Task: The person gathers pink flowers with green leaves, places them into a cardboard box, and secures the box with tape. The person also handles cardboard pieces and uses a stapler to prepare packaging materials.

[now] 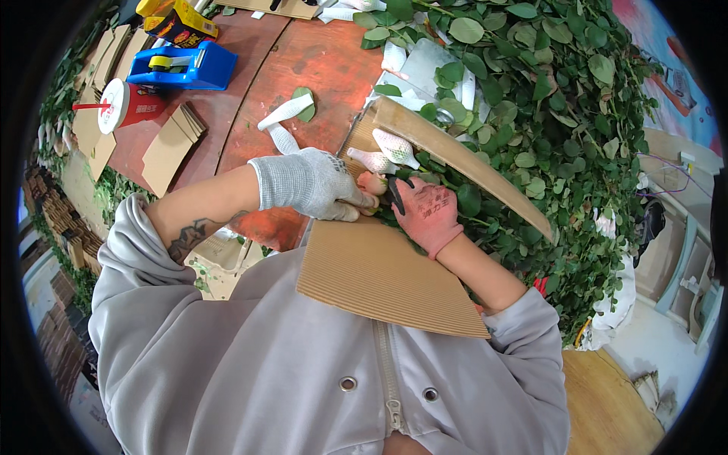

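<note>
My left hand, in a pale grey knit glove, reaches over the corrugated cardboard sheet, its fingertips beside a peach-pink rose. What lies under those fingers is hidden. My right hand wears a pink glove with dark printing and black on a fingertip. Its fingers curl at the base of the rose, over leafy stems; the exact grip is covered. Just beyond, two rose heads in white foam mesh sleeves, one upper and one lower, lie on the cardboard. A raised cardboard flap stands to their right.
Piled rose foliage fills the right side. Loose mesh sleeves lie on the red table. At left are a blue tape dispenser, a red cup with straw, a yellow-black container and cardboard pieces.
</note>
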Demonstrator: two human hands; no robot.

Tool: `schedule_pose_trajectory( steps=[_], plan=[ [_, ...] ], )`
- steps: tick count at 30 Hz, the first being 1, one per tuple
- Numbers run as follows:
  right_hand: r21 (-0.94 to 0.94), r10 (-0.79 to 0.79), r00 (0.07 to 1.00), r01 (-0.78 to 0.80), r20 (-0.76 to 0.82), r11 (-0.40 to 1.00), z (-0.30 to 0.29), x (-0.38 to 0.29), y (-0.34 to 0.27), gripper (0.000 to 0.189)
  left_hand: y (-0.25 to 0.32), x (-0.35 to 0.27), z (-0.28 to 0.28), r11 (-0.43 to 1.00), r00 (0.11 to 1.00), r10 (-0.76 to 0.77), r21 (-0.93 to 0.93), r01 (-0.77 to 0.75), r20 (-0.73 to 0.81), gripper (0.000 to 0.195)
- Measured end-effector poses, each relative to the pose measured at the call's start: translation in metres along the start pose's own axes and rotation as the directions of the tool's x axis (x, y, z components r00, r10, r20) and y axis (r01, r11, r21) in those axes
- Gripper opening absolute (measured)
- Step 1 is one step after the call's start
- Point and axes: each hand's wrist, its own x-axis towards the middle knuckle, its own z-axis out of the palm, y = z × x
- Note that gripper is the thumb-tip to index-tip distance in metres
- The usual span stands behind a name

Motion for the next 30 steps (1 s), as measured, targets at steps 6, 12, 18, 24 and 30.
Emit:
schedule_pose_trajectory(
  steps=[6, 12, 18, 24, 30],
  plan=[
    [-0.005, -0.104, 0.993, 0.104, -0.057, 0.995, -0.008, 0.008, -0.005, 0.022, -0.006, 0.003, 0.004, 0.998, 0.997, -0.038, 0.059, 0.034, 0.069, 0.041],
    [-0.050, -0.078, 0.996, 0.076, -0.032, 0.996, 0.004, 0.010, -0.004, 0.026, 0.011, 0.003, -0.008, 0.970, 0.996, -0.091, 0.226, 0.093, -0.018, 0.034],
    [0.064, 0.003, 0.986, 0.008, -0.165, 0.998, -0.022, 0.012, 0.010, 0.032, -0.004, 0.005, 0.014, 0.972, 0.990, -0.099, 0.206, 0.117, -0.097, 0.030],
    [-0.113, 0.040, 0.987, -0.058, -0.158, 0.992, 0.023, 0.011, 0.006, 0.033, 0.008, 0.006, 0.011, 0.937, 0.981, -0.181, 0.291, 0.195, -0.073, 0.042],
    [-0.103, -0.006, 0.984, -0.013, -0.178, 0.995, -0.010, 0.018, 0.010, 0.036, 0.014, 0.002, 0.006, 0.921, 0.966, -0.255, 0.295, 0.253, -0.033, 0.039]
  ],
)
